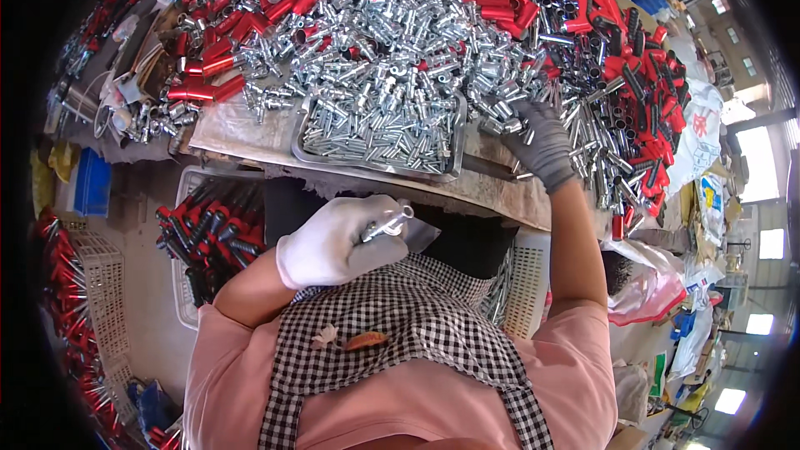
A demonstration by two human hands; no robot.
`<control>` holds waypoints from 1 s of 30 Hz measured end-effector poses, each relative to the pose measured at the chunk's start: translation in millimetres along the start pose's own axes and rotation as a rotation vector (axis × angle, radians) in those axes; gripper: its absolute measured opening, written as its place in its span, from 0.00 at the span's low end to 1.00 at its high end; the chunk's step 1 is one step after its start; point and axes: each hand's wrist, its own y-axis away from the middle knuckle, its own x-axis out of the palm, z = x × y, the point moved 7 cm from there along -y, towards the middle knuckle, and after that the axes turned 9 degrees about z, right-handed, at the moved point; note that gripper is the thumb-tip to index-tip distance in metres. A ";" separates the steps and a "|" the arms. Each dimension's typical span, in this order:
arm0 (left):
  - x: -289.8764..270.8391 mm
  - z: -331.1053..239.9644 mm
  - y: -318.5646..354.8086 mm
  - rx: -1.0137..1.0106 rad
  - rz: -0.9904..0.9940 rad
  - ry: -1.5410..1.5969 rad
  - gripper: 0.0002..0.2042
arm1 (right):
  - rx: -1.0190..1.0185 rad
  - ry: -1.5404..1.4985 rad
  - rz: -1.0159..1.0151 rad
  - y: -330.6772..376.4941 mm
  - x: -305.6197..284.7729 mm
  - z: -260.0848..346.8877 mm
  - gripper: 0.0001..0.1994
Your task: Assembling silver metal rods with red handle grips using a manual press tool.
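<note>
My left hand (337, 242), in a white glove, is closed around a shiny metal fitting (395, 222) in front of my apron. One round, hollow end of the fitting sticks out past the thumb. At the right of the tray, my right hand (543, 150) wears a grey glove and reaches into the loose metal parts (500, 121). Its fingers are curled down among them, partly hidden, so what they grip is unclear. Between the hands, at the table's near side, a metal tray (457, 150) holds many small silver pins and fittings.
Heaped silver fittings (392, 25) and red tubes (218, 58) cover the table's far side. Red-and-black handled tools (629, 58) are piled at right. A crate (185, 283) with similar tools stands below left; another white crate (530, 271) is by my right side. A blue bin (92, 183) sits far left.
</note>
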 end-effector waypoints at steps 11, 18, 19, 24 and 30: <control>38.9 54.7 1.2 -0.153 0.031 -0.059 0.18 | 0.130 -1.312 0.146 2.8 41.2 15.6 0.21; 27.7 67.1 18.8 -0.226 0.009 -0.110 0.20 | -0.552 -0.979 0.132 62.1 -32.3 146.4 0.16; 30.0 69.1 19.3 -0.226 0.012 -0.106 0.20 | -0.558 -0.898 0.237 62.1 -29.8 159.4 0.15; 44.3 68.5 22.9 -0.003 -0.001 -0.170 0.17 | -0.528 -0.356 0.595 63.1 -3.6 214.1 0.13; 29.7 62.5 34.2 -0.107 -0.075 -0.126 0.16 | -0.645 -0.285 0.152 65.1 -39.9 209.8 0.43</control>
